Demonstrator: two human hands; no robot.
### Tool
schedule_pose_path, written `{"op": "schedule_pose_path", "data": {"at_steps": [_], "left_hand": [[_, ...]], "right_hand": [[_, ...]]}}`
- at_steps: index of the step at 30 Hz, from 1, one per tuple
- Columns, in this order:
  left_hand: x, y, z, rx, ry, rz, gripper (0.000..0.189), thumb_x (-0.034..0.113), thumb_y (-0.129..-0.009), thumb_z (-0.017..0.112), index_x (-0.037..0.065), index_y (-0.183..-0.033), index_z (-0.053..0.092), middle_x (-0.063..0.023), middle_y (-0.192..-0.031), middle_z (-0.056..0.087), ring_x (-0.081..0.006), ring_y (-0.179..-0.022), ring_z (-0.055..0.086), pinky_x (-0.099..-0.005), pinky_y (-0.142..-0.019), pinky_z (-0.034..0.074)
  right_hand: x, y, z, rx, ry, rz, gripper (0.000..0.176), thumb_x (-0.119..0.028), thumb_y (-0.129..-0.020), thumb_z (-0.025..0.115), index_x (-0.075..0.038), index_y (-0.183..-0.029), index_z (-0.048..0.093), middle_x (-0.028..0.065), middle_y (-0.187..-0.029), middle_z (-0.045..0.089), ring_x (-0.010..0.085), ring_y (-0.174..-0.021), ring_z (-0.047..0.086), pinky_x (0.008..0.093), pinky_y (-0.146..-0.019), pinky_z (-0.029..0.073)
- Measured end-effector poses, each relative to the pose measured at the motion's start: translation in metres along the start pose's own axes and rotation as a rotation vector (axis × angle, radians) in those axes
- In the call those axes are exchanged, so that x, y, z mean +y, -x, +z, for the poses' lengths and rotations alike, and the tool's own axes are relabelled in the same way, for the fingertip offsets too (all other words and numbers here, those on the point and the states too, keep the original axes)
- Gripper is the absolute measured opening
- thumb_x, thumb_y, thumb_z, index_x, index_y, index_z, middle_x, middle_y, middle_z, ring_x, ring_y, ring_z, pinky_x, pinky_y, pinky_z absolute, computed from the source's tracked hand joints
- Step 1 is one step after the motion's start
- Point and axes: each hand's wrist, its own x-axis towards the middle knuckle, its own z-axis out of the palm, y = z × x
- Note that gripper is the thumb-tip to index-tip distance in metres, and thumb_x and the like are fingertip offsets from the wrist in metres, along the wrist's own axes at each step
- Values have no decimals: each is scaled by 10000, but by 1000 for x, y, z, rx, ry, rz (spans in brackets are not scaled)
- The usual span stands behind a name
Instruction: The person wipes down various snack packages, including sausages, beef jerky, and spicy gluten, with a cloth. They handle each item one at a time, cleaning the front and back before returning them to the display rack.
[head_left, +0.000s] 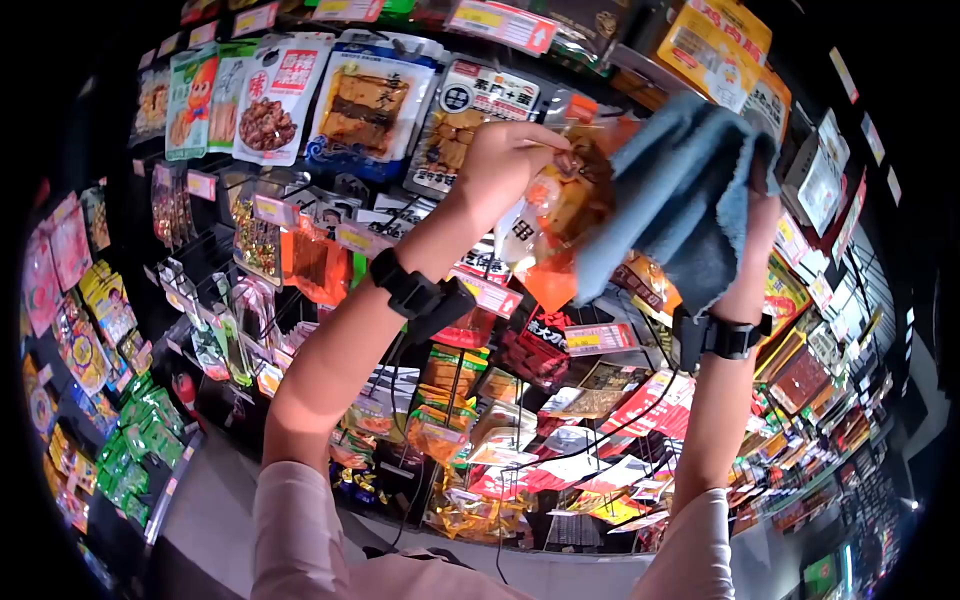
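Observation:
My left hand [512, 160] is closed, its fingers pinching the upper edge of a clear and orange snack packet [560, 205] on the rack. Its contents look yellowish brown through the plastic. From my right hand [760, 215] hangs a blue-grey cloth [680, 190], bunched in folds, with the right fingers mostly behind it. The cloth overlaps the right side of the packet in this view. Left of my left hand hang a white and black snack packet [455, 130] and a blue-edged packet [365, 105].
Below my hands, price tags [600, 338] stick out from hooks among more hanging packets. A yellow box [715, 45] sits at the upper right. Green packets [130, 445] fill a shelf at the lower left. Thin black cables [410, 500] run down from my wrists.

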Motion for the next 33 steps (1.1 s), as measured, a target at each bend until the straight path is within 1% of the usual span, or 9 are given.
{"op": "schedule_pose_path", "data": {"at_steps": [3,15,16,17,19,21,27,31,33], "left_hand": [[-10,-9,0,82,49,159,215,7,-828,550,-46,-1006,656,-95,-897,674,-94,-772,601,-202,-642,456],[-11,0,-9,346,22,321,145,27,-821,607,-41,-929,677,-153,-857,689,-183,-763,663,-271,-694,498],[-15,-2,-8,364,6,342,139,25,-823,603,-39,-920,679,-156,-853,690,-189,-768,668,-276,-684,499],[-22,-9,-6,366,10,339,139,25,-823,603,-39,-920,679,-156,-853,690,-189,-768,668,-276,-684,499],[-36,-22,-2,357,35,339,133,28,-821,606,-39,-907,681,-153,-845,692,-190,-769,671,-279,-686,500],[-39,-25,0,363,21,344,130,40,-818,616,-40,-896,682,-146,-826,693,-187,-762,671,-279,-689,501],[-40,-25,3,333,143,150,136,38,-807,617,-29,-900,690,-119,-826,697,-153,-751,656,-261,-695,493],[-43,-23,3,313,180,181,135,34,-815,616,-38,-903,689,-109,-813,695,-137,-732,640,-250,-682,480],[-41,-20,0,293,171,137,134,35,-823,615,-43,-905,687,-107,-822,695,-129,-736,635,-246,-683,478]], "right_hand": [[-9,1,2,58,232,-102,404,-254,-958,471,6,-1267,478,153,-1267,516,270,-1142,508,351,-986,391],[-41,-7,-12,169,1136,-320,408,-215,-956,484,19,-1289,455,148,-1289,497,250,-1161,487,315,-995,359],[-33,-5,-16,154,1078,-462,348,-237,-984,450,46,-1166,534,95,-1035,604,152,-917,548,276,-841,431],[-33,0,-19,241,881,-377,318,-209,-981,453,36,-1164,542,89,-1051,611,154,-925,558,267,-840,431],[-37,5,-41,175,1379,-579,328,-215,-978,460,42,-1163,545,81,-1073,612,150,-927,564,263,-841,434],[-28,13,-30,326,601,-246,301,-179,-970,471,25,-1172,563,74,-1078,615,131,-937,574,266,-844,460],[-11,26,-48,97,1041,-392,312,-210,-963,492,24,-1152,573,58,-1047,625,115,-923,568,260,-830,454],[-8,30,-8,213,345,-123,360,-254,-962,498,28,-1181,545,61,-1065,616,145,-936,578,277,-832,463],[-10,33,0,218,338,-167,369,-260,-964,492,34,-1183,540,63,-1067,615,149,-938,582,278,-826,467]]}}
